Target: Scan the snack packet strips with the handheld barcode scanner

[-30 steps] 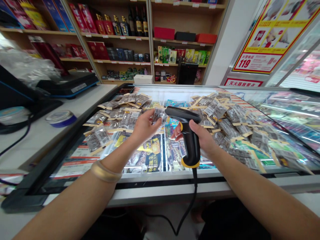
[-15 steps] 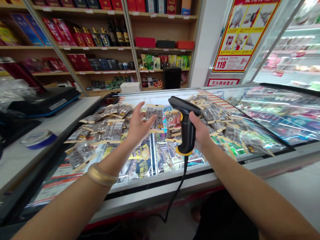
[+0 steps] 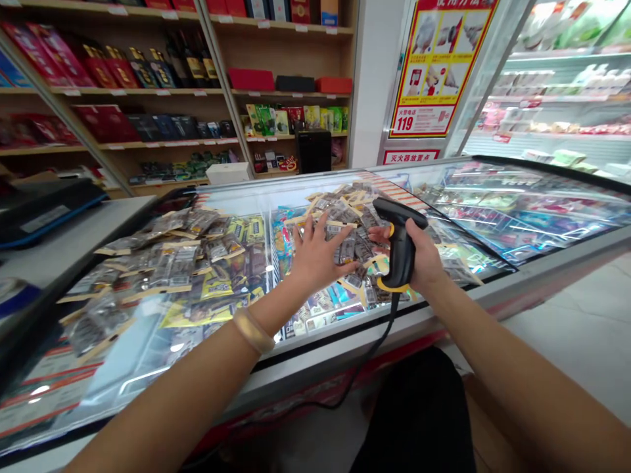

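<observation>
My left hand [image 3: 318, 259] has its fingers spread over the right-hand heap of small clear packets [image 3: 365, 248]. Under its fingertips lies one packet with a pale edge strip; whether they press on it I cannot tell. A black barcode scanner [image 3: 401, 249] with yellow trim is upright in my right hand [image 3: 426, 261], which wraps its handle. The scanner's head points left over the same heap, and its cord [image 3: 367, 355] hangs down in front of the freezer. Another heap of dark-filled packets [image 3: 170, 266] spreads on the glass to the left.
Packets rest on the glass lid of a chest freezer [image 3: 290, 361], with coloured packs visible below. A grey counter [image 3: 98, 243] adjoins at left, carrying a black device [image 3: 49, 210]. Shelves [image 3: 280, 29] of boxes and bottles stand behind. My knee [image 3: 419, 407] is below the front edge.
The view has swung to the right. My left hand has moved right, from between the heaps to over the right heap, its fingers wider apart. The scanner stays in my right hand.
</observation>
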